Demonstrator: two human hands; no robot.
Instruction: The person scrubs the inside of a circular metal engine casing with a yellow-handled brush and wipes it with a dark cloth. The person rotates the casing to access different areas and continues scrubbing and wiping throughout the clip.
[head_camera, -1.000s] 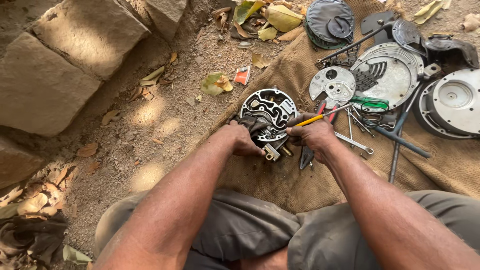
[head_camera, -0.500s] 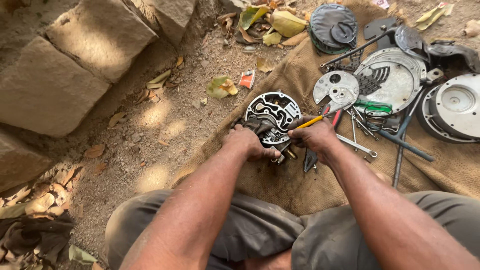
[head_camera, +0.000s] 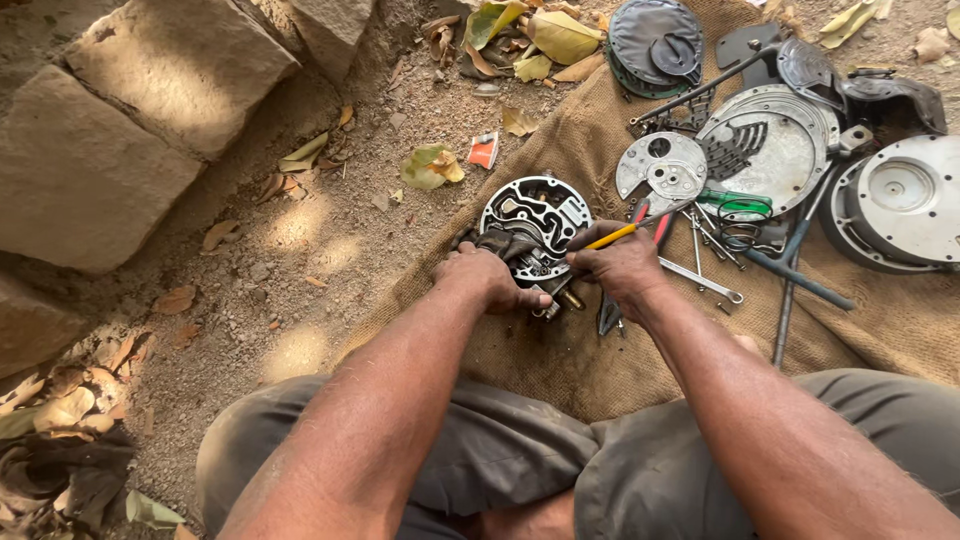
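The person is sitting over a piece of brown burlap cloth (head_camera: 560, 350) spread on sandy ground, and both hands are working at a round metal housing plate (head_camera: 535, 222) with cut-out channels, which is lying near the cloth's left edge. The left hand (head_camera: 487, 278) is curling closed around the plate's near side, its fingers gripping the lower rim beside a small brass fitting (head_camera: 570, 298). The right hand (head_camera: 622, 266) is closing tightly on a yellow-handled screwdriver (head_camera: 612, 237), whose handle is sticking out up and to the right of the fist while the tip end is being hidden by the fingers at the plate. Just beside the right hand, pliers with red handles (head_camera: 650, 225) and a flat wrench (head_camera: 700, 280) are lying on the cloth. Toward the cloth's far right corner, several round metal discs (head_camera: 770, 140) and a dark cover (head_camera: 655, 40) are resting close together. Large stone blocks (head_camera: 130, 130) are lying well apart on the dirt to the left.
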